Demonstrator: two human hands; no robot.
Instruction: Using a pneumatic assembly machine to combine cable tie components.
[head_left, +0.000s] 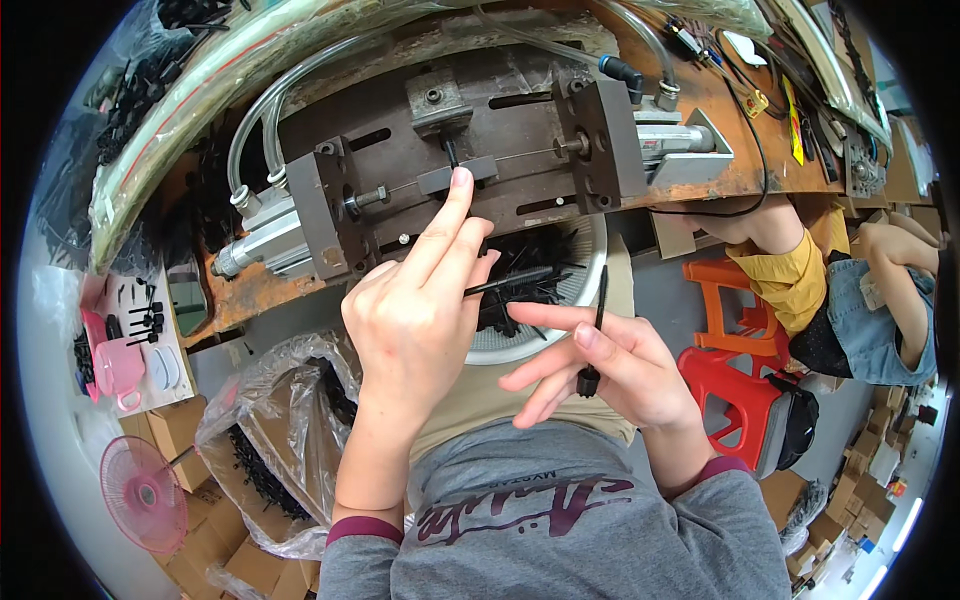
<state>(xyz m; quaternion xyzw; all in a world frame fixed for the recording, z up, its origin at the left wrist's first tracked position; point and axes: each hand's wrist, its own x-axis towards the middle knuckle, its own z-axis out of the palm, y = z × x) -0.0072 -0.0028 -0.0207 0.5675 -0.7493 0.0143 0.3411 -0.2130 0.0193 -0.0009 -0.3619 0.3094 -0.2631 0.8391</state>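
My left hand (402,300) reaches to the metal fixture, its index finger stretched out to the small dark block (457,177) at the fixture's middle. A slim black rod (512,279) sticks out to the right from between its thumb and curled fingers. Lower and to the right, my right hand (630,375) pinches a black stick-like part (590,380) between thumb and index finger. That part stands nearly upright, with a thin shaft at the top and a thicker ribbed end below. The other right fingers point left, loosely extended.
Air cylinders (275,235) (670,143) flank the fixture. Below it, a white basket (597,240) holds many black parts. At left, a plastic-lined box (290,430) contains more. A pink fan (143,495) and red stools (735,385) stand around; another person (790,265) sits at right.
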